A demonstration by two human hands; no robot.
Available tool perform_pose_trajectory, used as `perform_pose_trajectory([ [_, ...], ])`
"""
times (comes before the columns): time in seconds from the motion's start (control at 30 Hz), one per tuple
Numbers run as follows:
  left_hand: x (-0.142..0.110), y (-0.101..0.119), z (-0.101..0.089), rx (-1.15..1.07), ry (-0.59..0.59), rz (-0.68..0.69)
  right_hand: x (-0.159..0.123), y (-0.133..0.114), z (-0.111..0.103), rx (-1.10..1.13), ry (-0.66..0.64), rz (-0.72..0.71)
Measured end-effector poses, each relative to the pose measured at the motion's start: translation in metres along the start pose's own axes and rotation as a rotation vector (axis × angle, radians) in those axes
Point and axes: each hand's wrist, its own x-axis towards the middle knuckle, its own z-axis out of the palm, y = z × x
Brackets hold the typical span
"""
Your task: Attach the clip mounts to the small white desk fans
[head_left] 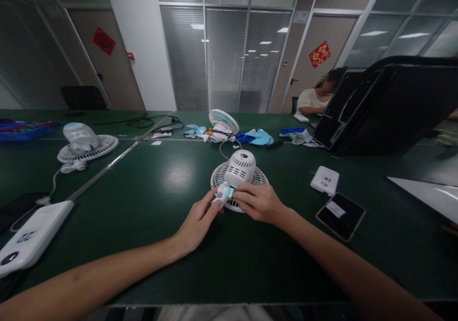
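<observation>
A small white fan (240, 167) lies face down on its round grille in front of me, its motor housing pointing up. At the fan's near side, my left hand (202, 213) is closed on a white plastic clip-like part (221, 196). My right hand (260, 201) comes in from the other side, with thumb and fingers pinching a small light blue piece (229, 192) on that part. Fingers hide some of the part, and I cannot tell how it joins the fan.
Another fan (88, 144) lies at left, and a third fan (223, 120) farther back beside light blue blades (261, 137). White power banks (34, 235) and a phone (340, 216) flank my arms. A large black case (390, 106) stands at right; a person (315, 100) sits behind.
</observation>
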Motion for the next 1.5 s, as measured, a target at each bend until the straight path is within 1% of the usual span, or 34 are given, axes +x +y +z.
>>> perform_pose_trajectory([
  [0.23, 0.000, 0.000, 0.000, -0.008, 0.006, -0.005, -0.005, 0.004, 0.001, 0.037, 0.043, -0.044],
  [0.43, 0.000, -0.002, 0.001, -0.010, 0.015, 0.000, -0.002, -0.001, 0.001, 0.020, 0.074, 0.026],
  [0.57, 0.000, -0.001, 0.000, -0.004, 0.000, -0.005, 0.000, -0.002, 0.001, -0.001, 0.053, 0.030],
  [0.77, 0.000, -0.001, 0.000, -0.007, 0.018, 0.003, -0.004, 0.001, 0.000, 0.018, 0.040, -0.022],
  [0.9, 0.002, -0.004, 0.000, 0.008, 0.044, 0.004, -0.005, 0.001, 0.001, 0.027, 0.030, -0.004],
  [1.0, 0.005, -0.003, -0.004, 0.098, 0.045, 0.022, -0.005, 0.001, 0.001, 0.036, 0.037, 0.026],
  [1.07, 0.008, 0.001, -0.009, 0.227, 0.047, 0.078, -0.005, 0.003, 0.000, 0.064, 0.134, 0.083],
  [1.13, 0.013, 0.007, -0.015, 0.404, 0.029, 0.166, -0.007, 0.007, -0.002, 0.090, 0.278, 0.175],
  [1.2, 0.018, 0.013, -0.020, 0.559, -0.020, 0.229, -0.009, 0.013, -0.004, 0.098, 0.404, 0.304],
  [1.23, 0.021, 0.015, -0.023, 0.604, -0.044, 0.239, -0.011, 0.017, -0.004, 0.101, 0.448, 0.383],
  [1.3, 0.029, 0.016, -0.029, 0.619, -0.074, 0.234, -0.014, 0.027, -0.003, 0.130, 0.513, 0.555],
  [1.37, 0.040, 0.012, -0.037, 0.597, -0.064, 0.245, -0.018, 0.038, 0.001, 0.191, 0.559, 0.718],
  [1.43, 0.053, 0.006, -0.048, 0.604, -0.028, 0.273, -0.022, 0.049, 0.005, 0.258, 0.588, 0.847],
  [1.5, 0.066, -0.002, -0.064, 0.632, -0.005, 0.281, -0.026, 0.060, 0.010, 0.303, 0.598, 0.941],
])
